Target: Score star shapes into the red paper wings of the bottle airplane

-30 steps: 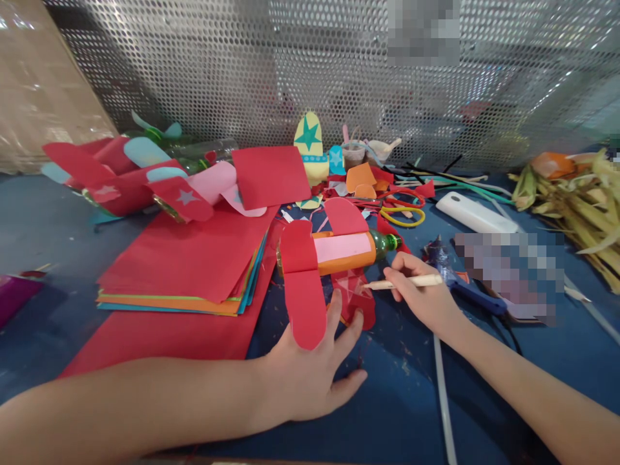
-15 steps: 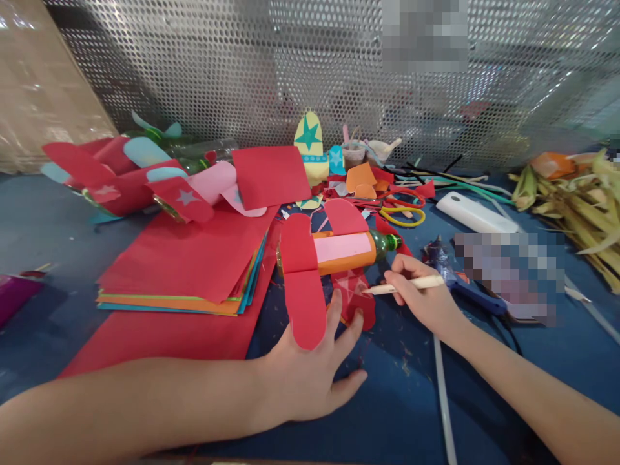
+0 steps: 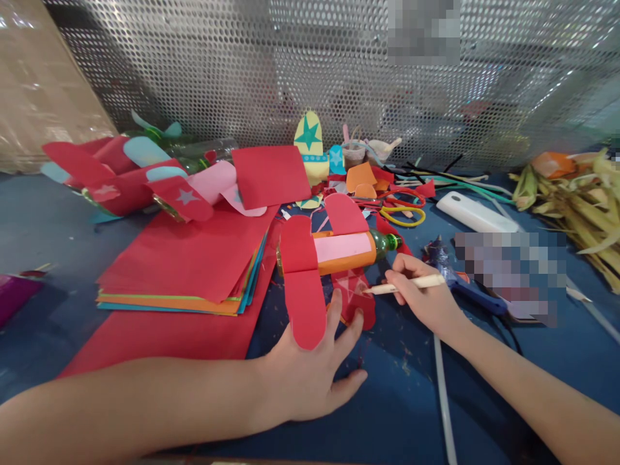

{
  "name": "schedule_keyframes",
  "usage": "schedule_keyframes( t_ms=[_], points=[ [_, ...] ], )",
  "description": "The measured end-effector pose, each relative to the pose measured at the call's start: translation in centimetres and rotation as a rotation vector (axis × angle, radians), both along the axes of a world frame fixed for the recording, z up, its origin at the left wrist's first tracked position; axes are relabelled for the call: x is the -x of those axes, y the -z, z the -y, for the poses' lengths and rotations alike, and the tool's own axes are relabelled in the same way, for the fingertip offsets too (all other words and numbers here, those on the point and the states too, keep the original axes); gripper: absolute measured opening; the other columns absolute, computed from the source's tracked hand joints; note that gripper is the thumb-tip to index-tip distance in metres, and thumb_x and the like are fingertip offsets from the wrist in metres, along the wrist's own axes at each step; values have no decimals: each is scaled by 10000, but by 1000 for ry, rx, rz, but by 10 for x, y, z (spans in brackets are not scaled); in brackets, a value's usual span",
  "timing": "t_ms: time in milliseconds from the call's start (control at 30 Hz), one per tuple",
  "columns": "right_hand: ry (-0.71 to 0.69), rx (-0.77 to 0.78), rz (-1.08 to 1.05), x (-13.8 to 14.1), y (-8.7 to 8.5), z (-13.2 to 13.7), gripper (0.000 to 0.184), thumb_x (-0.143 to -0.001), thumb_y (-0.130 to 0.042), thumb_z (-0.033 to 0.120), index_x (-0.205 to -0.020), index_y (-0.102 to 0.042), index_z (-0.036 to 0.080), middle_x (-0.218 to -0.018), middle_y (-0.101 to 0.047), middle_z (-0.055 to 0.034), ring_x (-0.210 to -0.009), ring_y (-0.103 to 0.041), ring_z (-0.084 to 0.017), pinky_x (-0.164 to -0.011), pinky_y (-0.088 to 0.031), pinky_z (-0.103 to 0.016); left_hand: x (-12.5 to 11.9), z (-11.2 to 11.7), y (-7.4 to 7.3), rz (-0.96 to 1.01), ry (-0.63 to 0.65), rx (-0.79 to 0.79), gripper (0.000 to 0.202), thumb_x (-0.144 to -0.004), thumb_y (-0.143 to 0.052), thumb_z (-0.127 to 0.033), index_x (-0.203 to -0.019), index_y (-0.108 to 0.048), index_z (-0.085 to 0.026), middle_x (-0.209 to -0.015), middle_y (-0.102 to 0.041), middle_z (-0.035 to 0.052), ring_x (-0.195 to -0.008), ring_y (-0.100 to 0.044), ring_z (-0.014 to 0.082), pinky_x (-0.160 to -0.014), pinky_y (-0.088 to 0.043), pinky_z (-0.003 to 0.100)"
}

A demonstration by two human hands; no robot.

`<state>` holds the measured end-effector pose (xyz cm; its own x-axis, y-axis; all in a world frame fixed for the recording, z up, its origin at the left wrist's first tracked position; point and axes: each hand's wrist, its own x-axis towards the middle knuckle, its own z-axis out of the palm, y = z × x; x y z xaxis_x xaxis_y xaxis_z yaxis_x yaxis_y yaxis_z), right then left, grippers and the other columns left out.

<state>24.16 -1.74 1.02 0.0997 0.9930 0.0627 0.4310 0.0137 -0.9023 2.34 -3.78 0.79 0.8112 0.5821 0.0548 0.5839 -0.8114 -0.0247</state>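
1. Low in the frame, the left hand [image 3: 310, 378] lies flat on the blue table [image 3: 402, 413] with its fingers spread wide, gripping nothing. Its fingertips press on a red paper piece [image 3: 359, 298] marked with a faint star.
2. To the right of it, the right hand [image 3: 426, 300] is curled closed around a pale wooden stick [image 3: 411, 283]. The tip of the stick points left and meets the edge of the red paper piece.
3. Just beyond, at mid-frame, lies a bottle plane [image 3: 339, 252]: an orange and pink body, a green cap and red wings. The near wing overlaps the left hand's fingers.
4. Left of centre sits a stack of coloured paper [image 3: 188, 265] with red sheets on top.
5. Right of the right hand lies a blue glue gun [image 3: 458, 281], and behind it a white case [image 3: 475, 216].
6. Further back are the scissors [image 3: 402, 210], among paper scraps.
7. At the upper left lies a second red plane [image 3: 126, 184], and at the far right dry leaves [image 3: 571, 200].
8. A perforated metal screen [image 3: 217, 71] closes the back.
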Motion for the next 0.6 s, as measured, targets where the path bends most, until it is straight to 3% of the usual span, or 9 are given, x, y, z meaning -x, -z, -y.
schedule_keyframes(
  t_ms=[600],
  points=[
    [-13, 5, -10, 0, 2, 1, 249, -802, -504, 258, -582, -390, 231, -398, -421, 80, -381, -395, -96, -436, -319, -242, 0, 1, -1, 2, -1, 9, 627, -910, -358, -575, -1417, -398, -207, -1405, -400, 237, -1225, -433, 420, -915, -422, 546]
  ],
)
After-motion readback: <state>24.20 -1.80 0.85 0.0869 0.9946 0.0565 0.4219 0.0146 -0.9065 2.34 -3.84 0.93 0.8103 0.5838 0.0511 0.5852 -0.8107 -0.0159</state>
